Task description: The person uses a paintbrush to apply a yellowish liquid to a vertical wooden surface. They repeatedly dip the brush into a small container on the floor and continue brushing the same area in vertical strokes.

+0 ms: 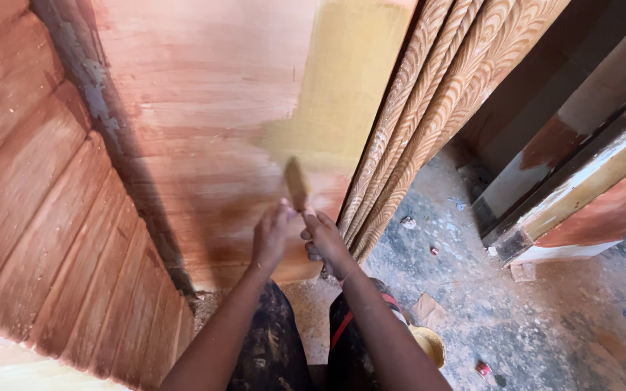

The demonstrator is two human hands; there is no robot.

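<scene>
Both of my hands grip the handle of a paintbrush (296, 185) whose bristles press against a reddish wooden panel (204, 123). My left hand (271, 233) and my right hand (325, 239) meet at the handle's lower end. A yellowish painted patch (349, 80) covers the panel's upper right, just above the brush. The brush is blurred.
Carved wooden mouldings (429, 108) lean to the right of the panel. Slanted reddish boards (59, 239) stand at the left. A yellow container (429, 344) sits by my legs on the dusty concrete floor (545, 318). More painted frames (581, 188) lie at the right.
</scene>
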